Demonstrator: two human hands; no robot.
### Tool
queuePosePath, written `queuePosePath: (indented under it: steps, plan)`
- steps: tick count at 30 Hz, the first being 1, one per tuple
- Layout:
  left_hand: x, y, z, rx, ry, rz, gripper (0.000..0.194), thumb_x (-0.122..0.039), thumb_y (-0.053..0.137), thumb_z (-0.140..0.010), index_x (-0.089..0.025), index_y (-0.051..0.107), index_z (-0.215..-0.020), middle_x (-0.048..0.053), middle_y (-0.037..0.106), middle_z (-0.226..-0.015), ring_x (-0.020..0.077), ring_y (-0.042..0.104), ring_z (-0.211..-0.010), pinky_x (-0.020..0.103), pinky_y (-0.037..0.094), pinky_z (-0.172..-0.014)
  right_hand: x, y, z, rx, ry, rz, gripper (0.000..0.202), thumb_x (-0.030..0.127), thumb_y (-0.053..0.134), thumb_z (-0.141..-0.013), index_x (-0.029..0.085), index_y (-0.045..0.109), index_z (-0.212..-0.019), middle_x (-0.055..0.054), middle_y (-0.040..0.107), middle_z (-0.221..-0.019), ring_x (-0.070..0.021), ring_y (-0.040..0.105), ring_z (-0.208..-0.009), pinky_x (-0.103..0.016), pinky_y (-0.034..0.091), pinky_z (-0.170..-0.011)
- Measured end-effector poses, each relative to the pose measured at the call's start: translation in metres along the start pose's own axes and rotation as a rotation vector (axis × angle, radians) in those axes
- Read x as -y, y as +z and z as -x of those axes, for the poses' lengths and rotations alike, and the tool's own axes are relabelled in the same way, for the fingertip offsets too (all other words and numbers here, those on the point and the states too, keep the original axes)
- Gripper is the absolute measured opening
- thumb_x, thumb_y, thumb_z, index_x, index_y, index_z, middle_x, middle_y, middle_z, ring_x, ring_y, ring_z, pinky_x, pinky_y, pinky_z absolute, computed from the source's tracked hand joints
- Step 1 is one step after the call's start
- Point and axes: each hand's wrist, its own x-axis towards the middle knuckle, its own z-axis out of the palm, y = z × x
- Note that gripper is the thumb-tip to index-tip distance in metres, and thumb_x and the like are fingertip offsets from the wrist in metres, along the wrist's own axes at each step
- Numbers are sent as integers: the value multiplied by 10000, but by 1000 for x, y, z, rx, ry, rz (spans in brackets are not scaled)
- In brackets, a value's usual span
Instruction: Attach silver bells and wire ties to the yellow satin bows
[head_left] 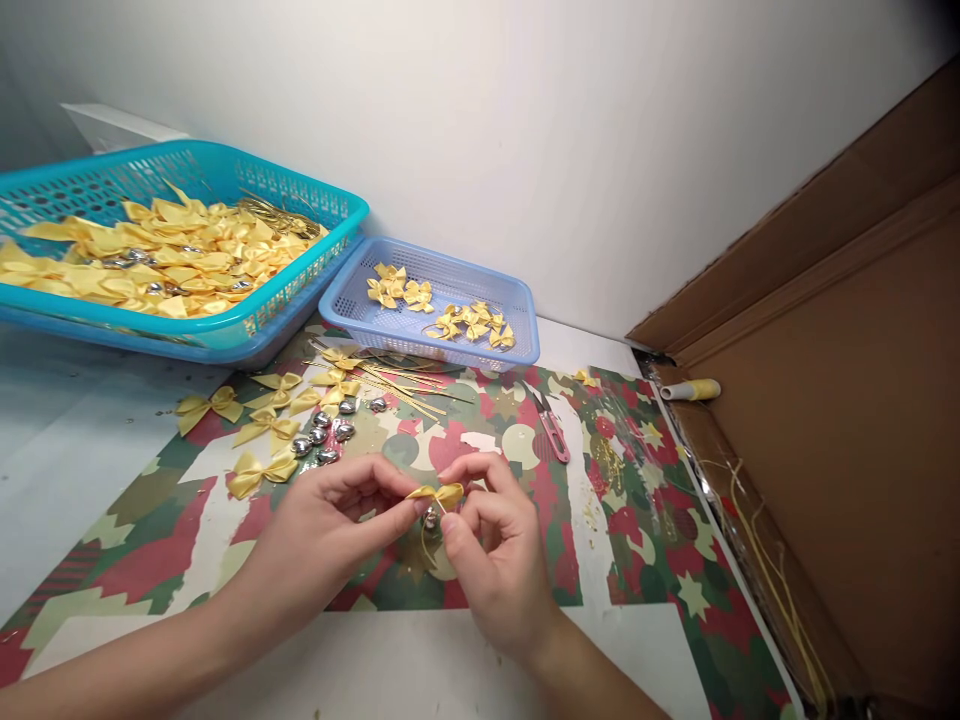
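A small yellow bow [448, 493] is held between my two hands above the patterned paper. My left hand [341, 525] pinches its left side between thumb and index finger. The fingertips of my right hand [499, 540] close on its right side. A silver bell [430, 519] hangs just below the bow, with a thin gold cord [424, 548] curving down beside it. Loose silver bells [319, 428] and several yellow bows [259, 472] lie behind my left hand. Gold twist ties [405, 390] are spread beyond them.
A teal basket [225, 325] heaped with yellow bows stands at the back left. Next to it is a blue basket [525, 345] with a few bows. Pink thread snips [553, 432] lie right of centre. Cardboard [847, 400] borders the right side, near a yellow-and-white tube [691, 390].
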Motion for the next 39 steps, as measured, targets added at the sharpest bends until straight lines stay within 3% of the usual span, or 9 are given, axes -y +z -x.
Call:
queuePosePath:
  steps: [7, 15, 29, 39]
  plan:
    - [3, 0, 2, -31, 36, -59, 224, -408, 789, -722, -203, 702, -694, 31, 728, -730, 181, 661, -627, 252, 583, -537, 1, 4, 1, -43, -42, 81, 300, 153, 549, -775, 200, 377, -535, -78, 602, -926, -203, 607, -874, -288, 473, -621]
    - [2, 2, 6, -100, 277, -244, 113, -252, 732, -733, -252, 698, -625, -4, 741, -691, 188, 685, -697, 240, 562, -635, -1, 11, 7, -102, -146, 143, 273, 110, 527, -784, 198, 394, -562, -73, 598, -936, -191, 630, -857, -312, 513, -706]
    - [-1, 1, 6, -110, 285, -247, 118, -249, 728, -742, -243, 700, -627, -4, 758, -695, 182, 708, -681, 225, 567, -617, -1, 9, 7, -89, -173, 98, 218, 79, 517, -757, 187, 440, -584, -43, 592, -964, -163, 624, -896, -288, 504, -780]
    - [1, 0, 5, -120, 428, -252, 113, -174, 718, -716, -240, 696, -627, -14, 755, -669, 173, 716, -657, 207, 569, -602, -5, 10, 7, -100, -211, 133, 215, 81, 511, -774, 180, 441, -597, -35, 599, -971, -142, 634, -884, -255, 502, -754]
